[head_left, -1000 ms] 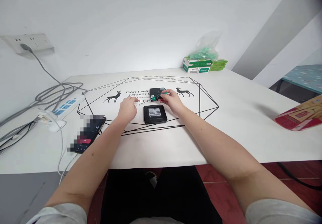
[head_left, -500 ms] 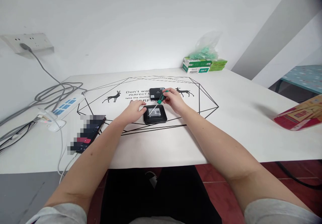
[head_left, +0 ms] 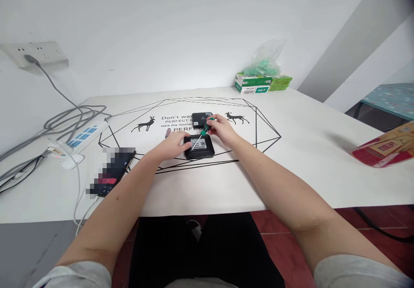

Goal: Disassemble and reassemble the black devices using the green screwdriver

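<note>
A black square device (head_left: 207, 151) with a white printed label lies flat on the table. My left hand (head_left: 173, 145) is at its left edge, thumb and fingertips closed on the rim and upper left corner. In my right hand (head_left: 223, 131) is a screwdriver (head_left: 202, 133) with a green and black handle. Its thin metal shaft slants down to the left, and the tip meets the lower left part of the device. A second black square piece (head_left: 201, 119) lies just behind, partly covered by my right hand. Beyond my left fingers a small reddish handle (head_left: 168, 133) shows, its other end hidden.
A phone (head_left: 118, 171), partly pixelated, lies by my left forearm. Farther left are a power strip (head_left: 86, 136) and coiled grey cables (head_left: 74, 120). Green and white boxes (head_left: 254, 83) with a plastic bag stand at the back. A red and tan package (head_left: 384, 148) is at the right.
My left hand has shifted slightly, its fingers now lower against the device, and more of the reddish handle shows. The screwdriver handle has moved slightly left and down; its tip is a little lower.
</note>
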`<state>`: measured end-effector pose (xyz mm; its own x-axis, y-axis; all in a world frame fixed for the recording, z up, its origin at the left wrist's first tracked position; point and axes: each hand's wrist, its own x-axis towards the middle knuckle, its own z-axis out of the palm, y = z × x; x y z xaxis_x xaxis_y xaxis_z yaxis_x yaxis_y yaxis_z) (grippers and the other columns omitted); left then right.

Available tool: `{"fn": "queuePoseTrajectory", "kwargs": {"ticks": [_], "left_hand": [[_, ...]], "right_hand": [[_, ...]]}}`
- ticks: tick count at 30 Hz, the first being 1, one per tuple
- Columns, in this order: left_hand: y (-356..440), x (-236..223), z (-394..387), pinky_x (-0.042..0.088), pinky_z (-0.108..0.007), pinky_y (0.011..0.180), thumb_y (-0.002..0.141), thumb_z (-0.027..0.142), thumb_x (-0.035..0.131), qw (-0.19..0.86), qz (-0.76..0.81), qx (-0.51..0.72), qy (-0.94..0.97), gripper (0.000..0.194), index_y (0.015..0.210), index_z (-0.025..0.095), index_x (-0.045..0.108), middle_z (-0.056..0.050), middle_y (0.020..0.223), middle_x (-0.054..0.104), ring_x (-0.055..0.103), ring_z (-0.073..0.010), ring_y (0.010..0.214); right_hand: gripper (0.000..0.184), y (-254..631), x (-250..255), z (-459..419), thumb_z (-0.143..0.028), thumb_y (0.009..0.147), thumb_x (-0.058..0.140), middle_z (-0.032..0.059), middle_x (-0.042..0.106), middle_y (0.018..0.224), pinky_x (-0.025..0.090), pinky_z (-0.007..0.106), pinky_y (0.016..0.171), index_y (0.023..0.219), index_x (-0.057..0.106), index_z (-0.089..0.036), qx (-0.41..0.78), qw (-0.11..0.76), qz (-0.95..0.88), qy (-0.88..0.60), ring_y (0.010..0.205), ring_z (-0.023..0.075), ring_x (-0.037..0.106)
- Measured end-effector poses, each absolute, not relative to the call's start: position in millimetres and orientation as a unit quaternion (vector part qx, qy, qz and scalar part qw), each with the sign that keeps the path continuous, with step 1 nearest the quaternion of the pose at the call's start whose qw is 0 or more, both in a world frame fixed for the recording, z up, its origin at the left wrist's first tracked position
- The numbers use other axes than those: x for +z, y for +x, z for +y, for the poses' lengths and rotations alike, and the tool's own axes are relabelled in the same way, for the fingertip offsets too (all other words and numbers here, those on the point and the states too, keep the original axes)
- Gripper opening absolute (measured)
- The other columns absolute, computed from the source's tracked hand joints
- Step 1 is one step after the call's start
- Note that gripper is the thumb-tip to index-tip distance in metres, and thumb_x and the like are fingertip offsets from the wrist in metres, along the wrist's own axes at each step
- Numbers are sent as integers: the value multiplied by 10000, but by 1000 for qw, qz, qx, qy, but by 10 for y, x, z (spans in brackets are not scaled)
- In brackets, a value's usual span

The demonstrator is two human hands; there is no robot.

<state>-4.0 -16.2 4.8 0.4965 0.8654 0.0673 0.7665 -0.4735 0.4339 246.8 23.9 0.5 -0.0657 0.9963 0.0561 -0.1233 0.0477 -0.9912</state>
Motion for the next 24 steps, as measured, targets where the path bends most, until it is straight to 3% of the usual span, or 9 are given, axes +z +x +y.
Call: {"fn": "queuePoseTrajectory", "kwargs": {"ticks": [4,7,9,11,13,15,24], "left_hand": [[-43,52,-173,119,-650,1349,1019,491,568,183,473,126,853,459,1407,252,623,-111,1523,657,531,-350,1498],[-58,78,-192,220,-617,1335,1017,476,564,187,473,124,852,494,1453,248,603,-115,1545,647,530,-354,1507],[-70,104,-212,326,-585,1298,983,525,627,203,476,118,848,633,1543,240,545,-132,1613,596,504,-381,1535],[-74,128,-231,378,-590,1269,873,589,770,214,478,107,845,909,1645,241,441,-154,1691,511,453,-430,1570],[-60,147,-247,340,-621,1287,746,598,881,213,481,93,845,1163,1711,247,336,-170,1727,454,403,-458,1596],[-30,169,-266,262,-632,1321,711,601,893,213,485,80,844,1262,1742,237,264,-178,1738,431,367,-451,1615],[48,272,-365,156,-643,1340,742,630,819,203,504,65,837,1269,1762,194,204,-177,1722,448,311,-483,1621]], "right_hand": [[283,2471,9,240,-350,686,828,-55,660,661,455,272,554,849,623,-242,530,524,-505,-436,529,106,570],[263,2489,13,257,-348,698,824,-58,650,646,456,271,554,836,626,-245,514,541,-498,-441,532,110,571],[245,2507,12,277,-346,716,815,-58,640,631,454,266,553,829,622,-246,500,562,-480,-451,530,109,561],[227,2523,7,298,-337,729,801,-56,629,616,448,259,548,827,620,-243,489,577,-459,-466,525,107,548],[209,2533,0,314,-324,732,787,-53,624,608,448,254,543,830,624,-238,481,583,-447,-478,523,106,542],[199,2533,-5,323,-316,729,777,-51,625,606,452,252,539,833,629,-234,479,586,-444,-481,524,107,541],[212,2540,-18,342,-330,733,770,-52,623,642,446,239,523,848,619,-236,472,600,-440,-473,533,100,534]]}}
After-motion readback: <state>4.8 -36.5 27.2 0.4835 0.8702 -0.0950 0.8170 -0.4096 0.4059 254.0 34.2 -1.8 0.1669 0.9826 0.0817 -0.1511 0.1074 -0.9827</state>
